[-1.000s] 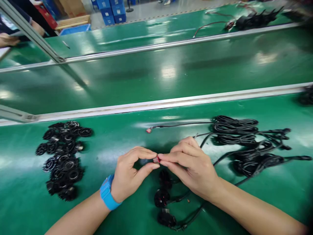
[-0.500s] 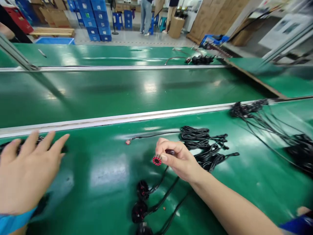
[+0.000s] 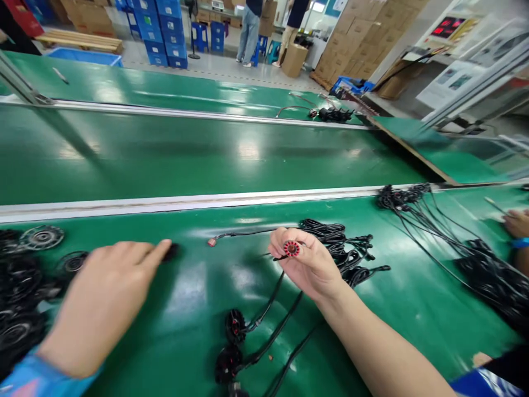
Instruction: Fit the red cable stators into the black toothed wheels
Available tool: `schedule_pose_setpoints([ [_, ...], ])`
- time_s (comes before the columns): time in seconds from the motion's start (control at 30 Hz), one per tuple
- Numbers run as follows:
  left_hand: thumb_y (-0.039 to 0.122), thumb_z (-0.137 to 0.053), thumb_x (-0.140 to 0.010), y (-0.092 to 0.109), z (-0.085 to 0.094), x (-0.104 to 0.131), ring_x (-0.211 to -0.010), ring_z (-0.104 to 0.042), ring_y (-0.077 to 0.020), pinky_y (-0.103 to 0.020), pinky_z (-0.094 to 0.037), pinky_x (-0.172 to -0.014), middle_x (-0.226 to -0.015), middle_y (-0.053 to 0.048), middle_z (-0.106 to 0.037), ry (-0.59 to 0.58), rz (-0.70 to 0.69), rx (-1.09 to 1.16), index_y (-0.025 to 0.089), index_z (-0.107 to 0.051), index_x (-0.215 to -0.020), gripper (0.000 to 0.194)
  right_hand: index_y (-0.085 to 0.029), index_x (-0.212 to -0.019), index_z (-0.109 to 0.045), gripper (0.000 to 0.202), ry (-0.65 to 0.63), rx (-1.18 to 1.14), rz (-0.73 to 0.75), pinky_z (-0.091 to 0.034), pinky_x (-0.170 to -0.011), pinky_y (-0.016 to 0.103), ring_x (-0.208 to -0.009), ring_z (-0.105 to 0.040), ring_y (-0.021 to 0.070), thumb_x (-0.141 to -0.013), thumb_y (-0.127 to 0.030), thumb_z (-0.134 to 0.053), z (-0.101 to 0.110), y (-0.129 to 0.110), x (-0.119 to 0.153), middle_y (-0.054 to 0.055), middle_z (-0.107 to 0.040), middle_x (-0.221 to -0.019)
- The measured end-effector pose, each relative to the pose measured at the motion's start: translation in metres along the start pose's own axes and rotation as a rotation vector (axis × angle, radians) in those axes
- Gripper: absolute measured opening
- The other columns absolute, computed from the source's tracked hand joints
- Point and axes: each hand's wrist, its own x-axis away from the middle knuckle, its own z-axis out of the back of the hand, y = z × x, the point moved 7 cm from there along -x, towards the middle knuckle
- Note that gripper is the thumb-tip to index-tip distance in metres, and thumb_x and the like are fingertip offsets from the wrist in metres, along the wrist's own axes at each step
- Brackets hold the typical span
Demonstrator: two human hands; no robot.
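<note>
My right hand (image 3: 308, 264) pinches a small round motor stator (image 3: 291, 248) with red segments around a dark centre, its face turned toward me. A thin dark lead shows beside the fingers. To the left, my left hand (image 3: 109, 300) is closed on a small black part (image 3: 171, 252), blurred and mostly hidden by the fingers. Behind that hand lies a pile of round black parts (image 3: 19, 281). Below my right hand, black wheel-shaped pieces with red inside (image 3: 235, 326) lie on the green table, with cables attached.
Bundled black cables (image 3: 324, 229) lie beyond my right hand, and a small pink connector (image 3: 212, 242) lies left of them. More tangled cables (image 3: 483, 264) spread at the right, near another person's hand (image 3: 518, 225). A white ledge (image 3: 248, 198) borders the green belt.
My left hand has moved right from the pile of round parts, closing from spread fingers onto a black part. My right hand has turned the stator's face and raised it slightly.
</note>
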Motion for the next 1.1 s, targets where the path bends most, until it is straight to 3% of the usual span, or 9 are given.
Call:
schedule_pose_setpoints([
  [0.07,-0.001,-0.035,-0.093,0.044,-0.002,-0.008,-0.093,-0.064,-0.0306,-0.043,-0.047,-0.076,-0.109,-0.015,-0.07,-0.034,-0.121,-0.035,0.01,-0.064,-0.133,0.05,-0.023,-0.085,-0.071,0.015,-0.031,0.145,-0.015,-0.035,-0.065,0.03,-0.07,-0.046,0.0147,-0.091,-0.036,-0.072,-0.01,-0.001,0.006,0.0,-0.058,-0.075],
  [0.13,-0.002,-0.037,-0.094,0.075,-0.004,-0.008,-0.093,-0.065,-0.0289,-0.041,-0.049,-0.076,-0.111,-0.016,-0.07,0.02,-0.202,-0.008,0.007,-0.063,-0.134,0.048,-0.023,-0.093,-0.075,0.006,-0.064,0.507,0.104,-0.034,-0.068,0.031,-0.071,-0.047,0.0149,-0.093,-0.023,-0.069,-0.026,-0.006,0.013,0.001,-0.063,-0.076],
  [0.23,-0.002,-0.038,-0.095,0.095,-0.015,-0.002,-0.097,-0.065,-0.0286,-0.042,-0.05,-0.08,-0.122,-0.018,-0.068,-0.004,-0.242,0.044,0.006,-0.058,-0.139,0.048,-0.02,-0.093,-0.075,0.01,-0.1,1.136,0.437,-0.029,-0.067,0.034,-0.069,-0.045,0.0162,-0.095,-0.018,-0.065,-0.056,-0.009,0.027,0.0,-0.061,-0.071],
  [0.3,0.005,-0.041,-0.101,0.096,-0.02,0.001,-0.102,-0.064,-0.0293,-0.043,-0.051,-0.083,-0.135,-0.019,-0.062,-0.013,-0.231,0.099,0.007,-0.055,-0.142,0.043,-0.018,-0.091,-0.074,0.012,-0.134,1.309,0.533,-0.026,-0.065,0.035,-0.07,-0.045,0.0176,-0.096,-0.02,-0.063,-0.068,-0.001,0.032,0.001,-0.059,-0.07],
  [0.47,0.035,-0.051,-0.105,0.088,-0.027,-0.002,-0.11,-0.063,-0.0297,-0.045,-0.053,-0.089,-0.14,-0.017,-0.06,0.024,-0.15,0.376,0.012,-0.054,-0.141,0.043,-0.017,-0.091,-0.074,0.016,-0.185,1.394,0.549,-0.026,-0.064,0.036,-0.071,-0.044,0.0188,-0.098,-0.019,-0.059,-0.073,0.01,0.034,0.002,-0.058,-0.069],
  [0.6,0.032,-0.06,-0.101,0.078,-0.033,-0.004,-0.114,-0.063,-0.0243,-0.041,-0.052,-0.098,-0.131,-0.007,-0.066,0.009,-0.023,0.66,0.02,-0.058,-0.134,0.035,-0.017,-0.088,-0.074,0.018,-0.21,1.404,0.553,-0.026,-0.064,0.035,-0.07,-0.042,0.0189,-0.098,-0.017,-0.058,-0.076,0.008,0.035,0.001,-0.056,-0.066],
  [0.67,0.032,-0.067,-0.097,0.074,-0.036,-0.003,-0.113,-0.064,-0.0231,-0.039,-0.053,-0.099,-0.124,-0.005,-0.068,-0.02,0.051,0.745,0.023,-0.057,-0.135,0.041,-0.017,-0.087,-0.073,0.018,-0.21,1.404,0.559,-0.025,-0.064,0.035,-0.069,-0.041,0.0187,-0.098,-0.016,-0.058,-0.077,0.007,0.036,0.001,-0.055,-0.066],
  [0.8,0.026,-0.075,-0.09,0.076,-0.037,-0.003,-0.109,-0.064,-0.0212,-0.034,-0.055,-0.094,-0.12,-0.004,-0.065,-0.072,0.094,0.819,0.025,-0.052,-0.141,0.056,-0.016,-0.09,-0.072,0.013,-0.213,1.433,0.572,-0.025,-0.064,0.036,-0.071,-0.042,0.0189,-0.097,-0.016,-0.06,-0.076,0.008,0.038,0.001,-0.055,-0.068],
  [1.1,0.022,-0.089,-0.075,0.086,-0.034,-0.009,-0.082,-0.065,-0.0188,-0.033,-0.057,-0.073,-0.097,0.0,-0.06,-0.086,0.183,0.855,0.02,-0.06,-0.111,0.046,-0.014,-0.09,-0.071,0.018,-0.288,1.453,0.546,-0.025,-0.066,0.036,-0.072,-0.04,0.0198,-0.099,-0.015,-0.055,-0.085,0.012,0.042,0.003,-0.055,-0.07],
])
